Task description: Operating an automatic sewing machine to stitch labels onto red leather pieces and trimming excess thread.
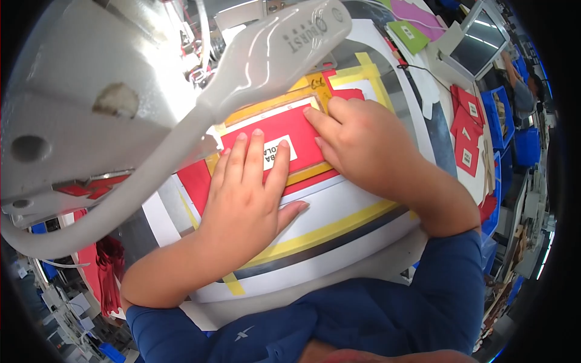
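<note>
A flat red fabric piece [304, 138] with a white printed label [271, 151] lies inside a yellow-edged frame [266, 109] on the white work surface. My left hand [245, 196] rests flat on the red piece, fingers spread, some of them over the label. Its thumb points off to the right, below the frame. At the piece's upper right corner my right hand [372, 142] presses with its index finger; the thumb is apart from it and the other fingers are curled. More red material [348, 94] shows beyond that hand, partly covered by it.
A large grey machine head [72, 121] fills the left, with a bright light beside it. A grey curved lamp arm [175, 139] crosses above the frame. Yellow tape [327, 233] lines the surface. At right are red labelled pieces [466, 148], a screen [479, 45] and blue bins [499, 118].
</note>
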Demonstrator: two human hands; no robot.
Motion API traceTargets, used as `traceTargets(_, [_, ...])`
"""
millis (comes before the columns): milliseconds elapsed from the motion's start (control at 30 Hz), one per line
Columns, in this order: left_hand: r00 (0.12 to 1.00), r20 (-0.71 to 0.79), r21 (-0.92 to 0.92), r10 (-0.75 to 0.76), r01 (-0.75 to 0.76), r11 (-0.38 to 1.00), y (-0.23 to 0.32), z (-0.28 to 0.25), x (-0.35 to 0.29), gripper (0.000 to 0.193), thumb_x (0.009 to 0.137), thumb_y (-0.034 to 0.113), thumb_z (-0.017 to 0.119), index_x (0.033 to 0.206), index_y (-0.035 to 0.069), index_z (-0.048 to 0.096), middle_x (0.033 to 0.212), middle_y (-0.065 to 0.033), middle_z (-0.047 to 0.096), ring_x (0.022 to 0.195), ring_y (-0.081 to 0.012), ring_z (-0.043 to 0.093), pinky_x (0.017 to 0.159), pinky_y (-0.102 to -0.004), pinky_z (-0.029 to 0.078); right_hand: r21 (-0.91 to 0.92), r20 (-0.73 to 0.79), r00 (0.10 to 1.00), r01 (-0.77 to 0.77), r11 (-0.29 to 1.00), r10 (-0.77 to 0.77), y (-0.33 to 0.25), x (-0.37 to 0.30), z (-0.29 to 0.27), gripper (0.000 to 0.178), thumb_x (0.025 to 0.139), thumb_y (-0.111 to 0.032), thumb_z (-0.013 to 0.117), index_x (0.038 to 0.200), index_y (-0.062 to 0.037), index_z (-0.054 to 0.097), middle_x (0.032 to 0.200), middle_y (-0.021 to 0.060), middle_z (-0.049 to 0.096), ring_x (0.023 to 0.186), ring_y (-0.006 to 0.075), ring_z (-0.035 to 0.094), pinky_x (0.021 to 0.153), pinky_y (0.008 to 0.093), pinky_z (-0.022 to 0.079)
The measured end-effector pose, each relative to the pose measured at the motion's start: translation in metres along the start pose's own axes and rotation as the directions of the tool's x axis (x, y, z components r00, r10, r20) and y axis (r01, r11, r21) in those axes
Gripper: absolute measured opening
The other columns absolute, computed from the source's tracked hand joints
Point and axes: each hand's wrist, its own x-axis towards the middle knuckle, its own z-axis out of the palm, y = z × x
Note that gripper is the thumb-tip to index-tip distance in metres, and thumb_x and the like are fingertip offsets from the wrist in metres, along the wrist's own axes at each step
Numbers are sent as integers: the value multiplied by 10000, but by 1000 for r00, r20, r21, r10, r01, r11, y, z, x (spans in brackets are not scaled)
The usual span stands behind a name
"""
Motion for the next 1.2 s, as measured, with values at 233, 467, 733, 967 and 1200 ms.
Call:
traceTargets(233, [1000, -10, 73, 1, 0, 997, 2, 2, -1, 832, 955, 534, 778, 1569, 28, 538, 1561, -362, 487, 1453, -540, 480, 1215, -632, 399, -117, 29, 999, 19, 993, -16, -2, -2, 6, 439, 929, -160, 760, 1319, 36, 711, 968, 113, 656, 813, 283, 662, 730, 423, 548])
traceTargets(467, [1000, -18, 51, 10, -9, 999, 0, 3, -3, 884, 914, 498, 832, 1591, 25, 516, 1575, -383, 465, 1441, -574, 476, 1196, -640, 410, -117, 38, 999, 19, 993, -15, -8, 1, 8, 434, 894, -87, 676, 1282, 108, 677, 943, 124, 677, 752, 252, 697, 656, 384, 553])
traceTargets(733, [999, -24, 48, 33, -32, 998, -5, 0, -2, 847, 936, 528, 795, 1566, 25, 536, 1528, -383, 510, 1403, -573, 500, 1185, -655, 413, -185, 133, 991, 29, 982, -4, -20, -3, 5, 534, 911, -94, 657, 1378, 164, 633, 920, 124, 677, 724, 236, 699, 620, 371, 542])
traceTargets(967, [995, -56, 54, 79, -76, 996, -8, 3, 0, 814, 978, 566, 728, 1537, 3, 544, 1507, -392, 520, 1393, -590, 498, 1208, -668, 392, -190, 76, 997, 48, 981, -34, -18, -1, 8, 511, 917, -89, 656, 1365, 157, 643, 924, 158, 683, 717, 277, 704, 637, 402, 568])
traceTargets(1200, [991, -87, 42, 99, -95, 995, -12, 9, -1, 813, 983, 567, 726, 1517, -16, 537, 1478, -382, 541, 1363, -573, 509, 1193, -680, 408, -149, 45, 999, 1, 989, 6, -16, 1, 11, 458, 944, -101, 680, 1349, 113, 672, 921, 164, 683, 715, 319, 711, 651, 429, 580])
